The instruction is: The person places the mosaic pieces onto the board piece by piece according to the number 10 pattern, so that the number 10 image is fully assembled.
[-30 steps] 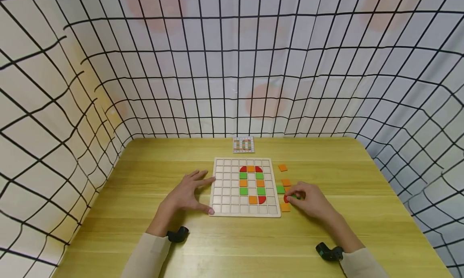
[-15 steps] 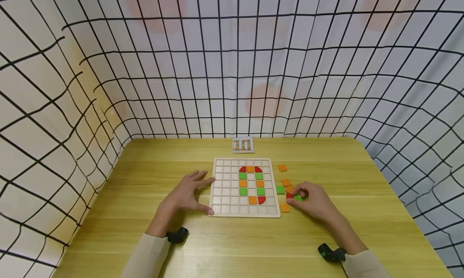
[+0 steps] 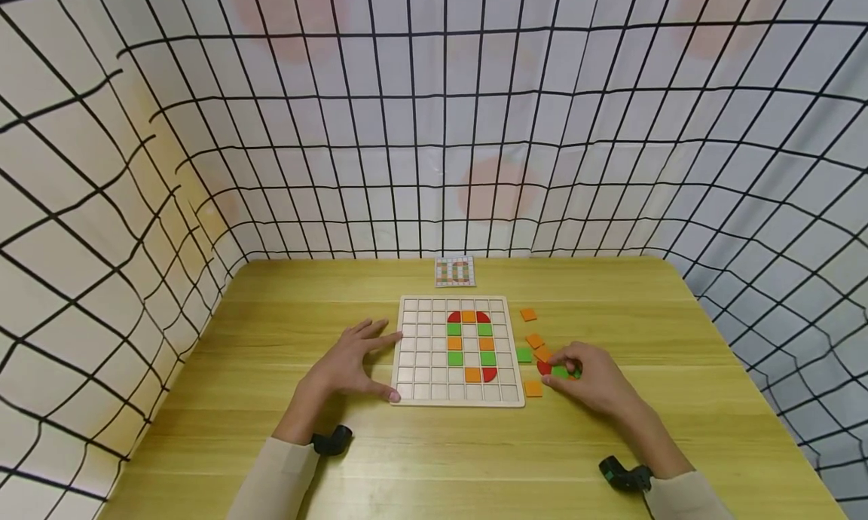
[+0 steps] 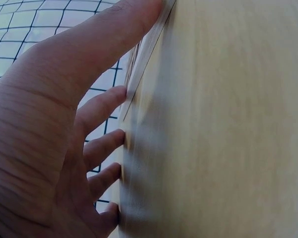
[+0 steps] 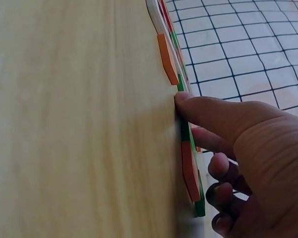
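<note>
A person's left hand (image 3: pixel 349 362) is spread, its thumb and one fingertip touching the left edge of a pale board (image 3: pixel 423 354) on a wooden table (image 3: pixel 420 463). The right hand (image 3: pixel 588 377) is right of the board, fingers bent, thumb and forefinger close together; whether they pinch a tile, I cannot tell. A rounded red tile (image 3: pixel 543 368) lies just left of those two fingertips, a green tile (image 3: pixel 559 371) partly under the hand, and an orange tile (image 3: pixel 533 389) beside the board's right edge.

We note a wood-grained tabletop (image 3: pixel 441 460), black netting (image 3: pixel 444 96) at its back and sides, pale sheeting (image 3: pixel 429 120) behind with faint orange blotches (image 3: pixel 505 200).
</note>
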`<action>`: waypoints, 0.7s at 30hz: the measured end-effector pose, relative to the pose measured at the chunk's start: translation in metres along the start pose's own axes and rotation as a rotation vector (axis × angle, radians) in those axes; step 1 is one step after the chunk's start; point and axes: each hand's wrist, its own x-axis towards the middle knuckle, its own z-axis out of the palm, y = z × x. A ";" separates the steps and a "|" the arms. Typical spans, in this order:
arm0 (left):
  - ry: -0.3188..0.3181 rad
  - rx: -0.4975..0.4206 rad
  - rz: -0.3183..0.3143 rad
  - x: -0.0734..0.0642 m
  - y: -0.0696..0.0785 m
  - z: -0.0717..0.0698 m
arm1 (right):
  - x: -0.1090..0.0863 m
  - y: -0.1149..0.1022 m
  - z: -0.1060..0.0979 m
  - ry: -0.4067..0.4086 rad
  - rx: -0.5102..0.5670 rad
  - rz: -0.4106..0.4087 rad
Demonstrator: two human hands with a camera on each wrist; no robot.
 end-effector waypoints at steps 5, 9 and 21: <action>-0.002 -0.001 -0.005 0.000 -0.001 0.001 | 0.001 -0.003 -0.001 -0.025 0.027 0.013; -0.005 -0.003 -0.010 0.000 -0.001 0.000 | 0.004 -0.007 -0.001 -0.047 0.063 0.035; 0.001 -0.006 -0.006 0.000 0.001 0.000 | 0.014 -0.027 0.013 -0.055 0.127 0.007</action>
